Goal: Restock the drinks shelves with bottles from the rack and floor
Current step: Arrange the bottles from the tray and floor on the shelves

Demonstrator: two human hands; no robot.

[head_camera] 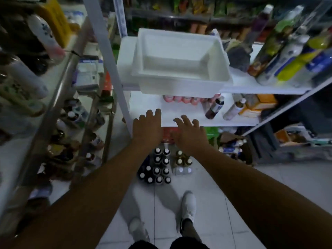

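Head view: L hand (147, 126) and R hand (190, 133) are both stretched fwd, side by side but apart. Fingers are spread and near straight, nothing held in either. Fingertips of both lie over the front edge of the lower shelf (149, 103); can't tell if they touch it.

Task stock: the dark floor bottles (157, 166) stand upright in a tight cluster on the tiles, below the hands and betw. the forearms. 11 counted, all w/ white caps. Just right of them are the amber bottles (183, 158), approx 4, then 2 clear bottles (184, 170) nearer the feet.

On the lower shelf, a row of pink cans (179, 100) sits at the back, part hidden under the tub, approx 6 showing. Right of these are 2 tilted btls: 1 dark bottle (214, 107) and 1 pale bottle (233, 109).

The upper shelf (251, 85) carries 1 white tub (179, 58), which overhangs the front edge. The tall bottles (287, 51) lean at the right, blurred, approx 5.

The metal rack (59, 108) at left holds btls on several tiers, too blurred to count. 2 white shoes (188, 205) are on the floor.
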